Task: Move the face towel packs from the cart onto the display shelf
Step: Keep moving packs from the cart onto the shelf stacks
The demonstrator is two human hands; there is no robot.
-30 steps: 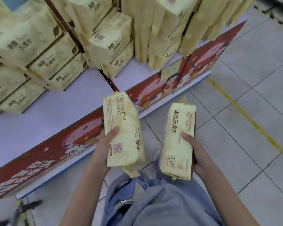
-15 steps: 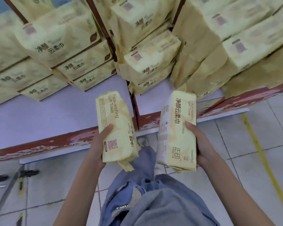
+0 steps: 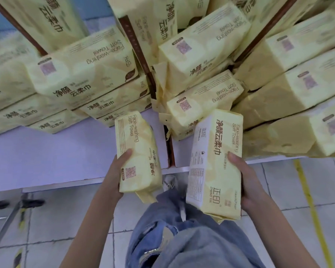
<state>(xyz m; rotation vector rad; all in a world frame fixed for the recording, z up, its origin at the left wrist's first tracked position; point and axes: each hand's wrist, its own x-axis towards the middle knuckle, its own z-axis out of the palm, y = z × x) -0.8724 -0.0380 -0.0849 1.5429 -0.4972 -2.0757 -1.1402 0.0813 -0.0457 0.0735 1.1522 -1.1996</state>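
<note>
Yellow-wrapped left pack (image 3: 137,151) and right pack (image 3: 215,165) held before the shelf (image 3: 56,157).
With a thumb on each front, the left hand (image 3: 115,171) grips its pack from the side, the right hand (image 3: 248,182) likewise; both hang over the shelf's front edge, near the stacks (image 3: 85,68).

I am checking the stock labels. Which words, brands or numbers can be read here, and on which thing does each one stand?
"Face-washing Soft Towel": left pack, in the left hand.
"净颜云柔巾": right pack, in the right hand.
"Face-washing Soft Towel": right pack.
"正印 ZHENG YIN": right pack.
"净颜云柔巾" and "Face-washing Soft Towel": stacked packs.
Too small or blurred to read: the QR labels and the fine print on all packs.
</note>
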